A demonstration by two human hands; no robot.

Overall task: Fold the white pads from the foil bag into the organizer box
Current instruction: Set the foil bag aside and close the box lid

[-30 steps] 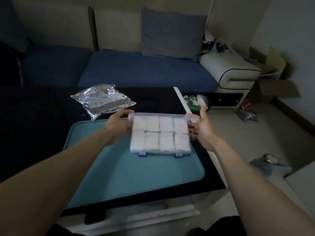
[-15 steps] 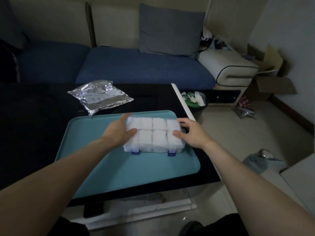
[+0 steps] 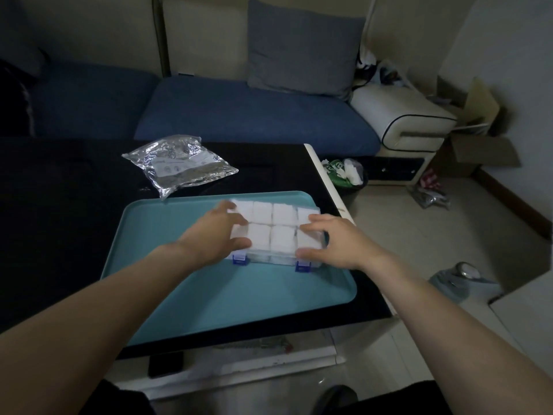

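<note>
On the teal tray (image 3: 185, 295), toward its far right corner, the organizer box (image 3: 276, 232) is being held down flat, lid closed, all eight compartments showing white pads (image 3: 282, 213) folded inside. The filling step is judged finished; closing of the box is judged to be the step in hand. The two blue latches (image 3: 240, 260) on the box's near edge are probably what is being called for next: each to be pressed shut, the box kept steady meanwhile.

Left hand (image 3: 209, 238) is being laid over the box's left end, fingers (image 3: 236, 220) relaxed across the lid, thumb against the near edge just above the left latch. Right hand (image 3: 332, 241) is being laid over the box's right end, fingers loosely curved over lid and side, thumb beside the right latch. Nothing is being pinched or lifted.

Beyond the box, off the tray on the dark counter (image 3: 59, 205), the foil bag (image 3: 179, 166) is lying flat, apparently emptied.
</note>
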